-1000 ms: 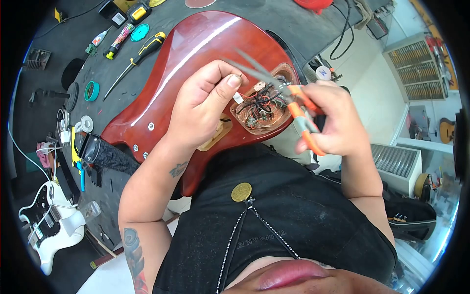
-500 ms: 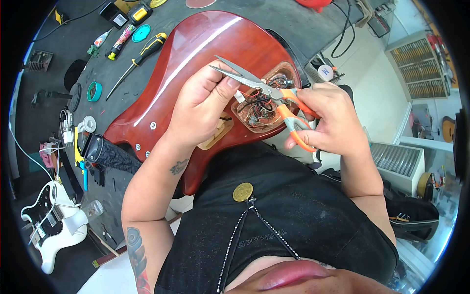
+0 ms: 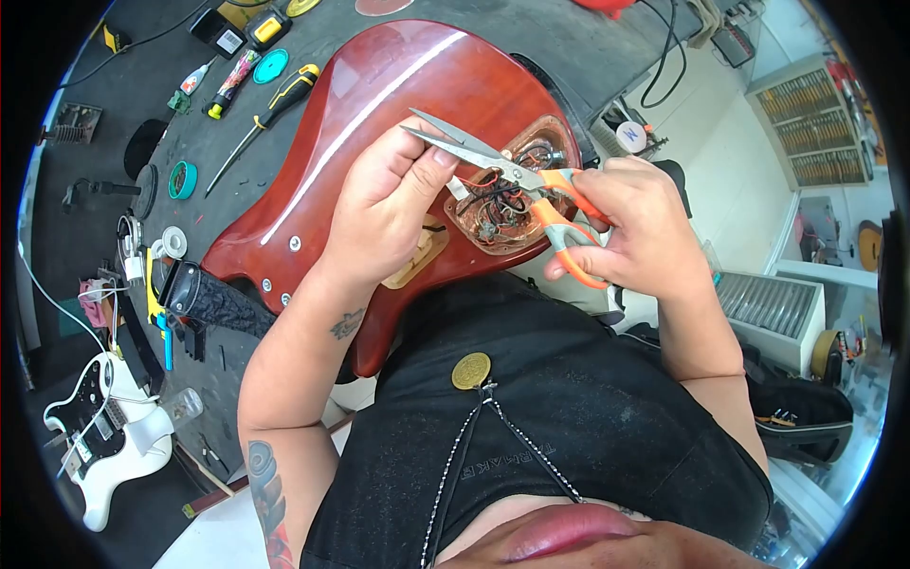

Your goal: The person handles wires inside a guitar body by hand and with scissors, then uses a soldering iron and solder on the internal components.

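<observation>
Orange-and-grey-handled steel scissors [image 3: 515, 172] have swung in over the left hand [image 3: 384, 201]; the right hand [image 3: 649, 228] clamps their loops, blades parted. Left thumb and forefinger press together, contents hidden, seemingly for steadiness, above the glossy red-brown guitar body [image 3: 408, 85], beside its copper-lined cavity [image 3: 523, 232].

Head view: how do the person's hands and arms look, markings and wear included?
The left hand and right hand are bare, with no gloves, rings or watch visible. The uncovered left forearm has a small dark tattoo; the left upper arm carries a larger tattoo in blue-grey and red. The right forearm, also uncovered, shows no marking.
</observation>
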{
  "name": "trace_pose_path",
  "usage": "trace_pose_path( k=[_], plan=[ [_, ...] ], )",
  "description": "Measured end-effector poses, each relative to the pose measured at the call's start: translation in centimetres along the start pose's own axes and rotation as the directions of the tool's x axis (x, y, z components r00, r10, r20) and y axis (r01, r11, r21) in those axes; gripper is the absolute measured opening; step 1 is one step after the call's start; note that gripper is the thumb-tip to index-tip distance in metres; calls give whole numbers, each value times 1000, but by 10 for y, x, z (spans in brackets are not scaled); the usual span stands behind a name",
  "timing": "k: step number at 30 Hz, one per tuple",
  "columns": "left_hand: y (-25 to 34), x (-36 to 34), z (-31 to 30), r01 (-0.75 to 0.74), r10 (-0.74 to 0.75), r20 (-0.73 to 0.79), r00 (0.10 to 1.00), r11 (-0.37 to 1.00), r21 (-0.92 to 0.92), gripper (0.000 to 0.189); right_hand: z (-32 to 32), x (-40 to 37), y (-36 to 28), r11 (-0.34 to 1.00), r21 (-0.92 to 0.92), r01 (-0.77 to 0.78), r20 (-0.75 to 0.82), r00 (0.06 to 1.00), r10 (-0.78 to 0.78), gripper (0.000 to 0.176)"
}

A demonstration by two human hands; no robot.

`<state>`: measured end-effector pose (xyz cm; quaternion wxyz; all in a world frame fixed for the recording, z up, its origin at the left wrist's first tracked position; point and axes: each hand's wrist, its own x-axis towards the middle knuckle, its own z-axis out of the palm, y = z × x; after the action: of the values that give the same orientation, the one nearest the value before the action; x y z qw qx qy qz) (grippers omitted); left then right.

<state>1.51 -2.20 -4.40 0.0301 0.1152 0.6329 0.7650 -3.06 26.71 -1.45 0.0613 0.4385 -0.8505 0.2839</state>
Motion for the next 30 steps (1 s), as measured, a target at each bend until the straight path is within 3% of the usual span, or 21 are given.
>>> trace_pose_path(
  k=[4, 6, 7, 9, 13, 15, 24, 27, 29, 30],
  plan=[
    [2, 0, 2, -20, 20, -23, 1000, 1000, -11, 22, 1, -1, 2, 994, 101, -38, 55, 998, 32, 79],
    [1, 2, -2, -58, 58, -7, 998, 998, 30, 19, 3, -4, 3, 956, 239, -171, 4, 984, 176, 76],
    [2, 2, -2, -58, 59, -9, 998, 998, 29, 19, -1, -4, 4, 956, 239, -170, 7, 985, 174, 76],
    [3, 2, -1, -17, 17, -34, 999, 1000, -15, 19, -14, -1, 2, 936, 257, -242, -2, 968, 250, 63],
    [2, 3, -1, -38, 38, -24, 999, 999, -15, 19, -23, 3, 1, 989, 56, -134, 125, 984, 126, 68],
    [2, 3, -2, -36, 38, 22, 999, 996, -85, 19, -16, 2, 0, 993, 49, -105, 104, 990, 99, 68],
    [0, 3, -1, -36, 37, 24, 999, 998, -60, 19, -12, 3, 2, 998, 11, -56, 84, 995, 55, 64],
    [-1, 5, -3, -57, 65, 47, 997, 987, -148, 17, -10, 2, 6, 1000, 19, -16, 52, 999, 15, 79],
    [-1, 6, -3, -51, 55, 36, 998, 991, -122, 17, -13, 4, 2, 1000, -1, -23, 67, 997, 23, 61],
    [-2, 5, -3, -43, 46, 25, 999, 994, -96, 16, -12, 4, 2, 1000, -1, -24, 68, 997, 24, 61]
  ],
)
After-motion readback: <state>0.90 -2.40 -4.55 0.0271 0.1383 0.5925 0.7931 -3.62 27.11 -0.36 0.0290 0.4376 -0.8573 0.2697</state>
